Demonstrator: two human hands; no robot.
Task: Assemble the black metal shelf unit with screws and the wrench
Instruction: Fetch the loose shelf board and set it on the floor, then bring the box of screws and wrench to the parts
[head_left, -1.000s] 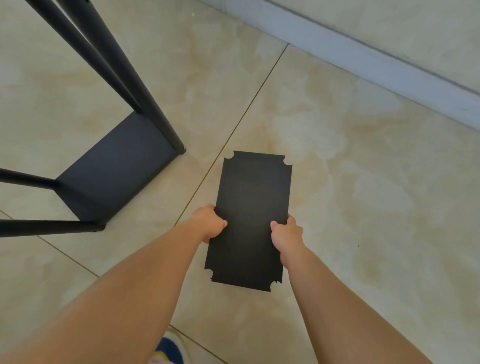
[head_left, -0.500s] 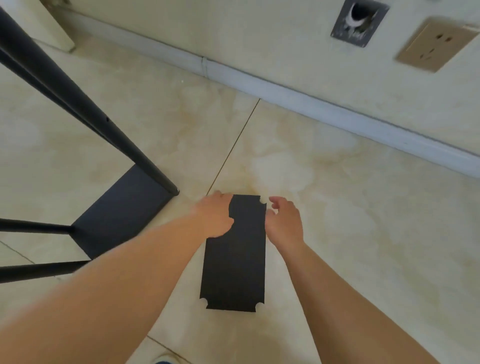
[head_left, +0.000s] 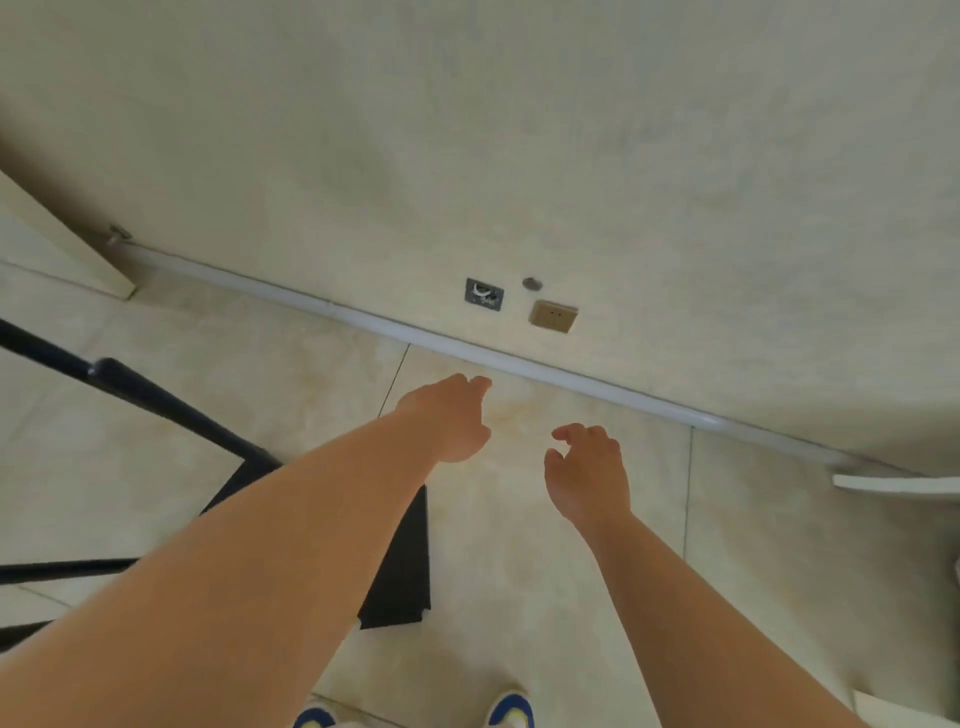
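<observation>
A flat black shelf panel (head_left: 404, 577) lies on the tiled floor, mostly hidden under my left forearm. The partly built black shelf frame (head_left: 156, 395) stands at the left, its round legs slanting across the view and its lower shelf (head_left: 236, 486) peeking out beside my arm. My left hand (head_left: 449, 415) reaches forward above the floor, fingers loosely spread and holding nothing. My right hand (head_left: 587, 467) hovers to its right, fingers curled apart, also without anything in it. No screws or wrench are visible.
A wall with a white baseboard (head_left: 571, 376) runs across ahead, bearing a grey wall plate (head_left: 484, 294) and a tan socket (head_left: 553, 315). A door edge (head_left: 62, 244) is at far left, a white object (head_left: 893, 482) at right. My shoes (head_left: 511, 709) show at the bottom.
Both hands let go of the black panel, which now lies on the floor. The view has risen toward the wall and my hands lifted forward, apart from the panel.
</observation>
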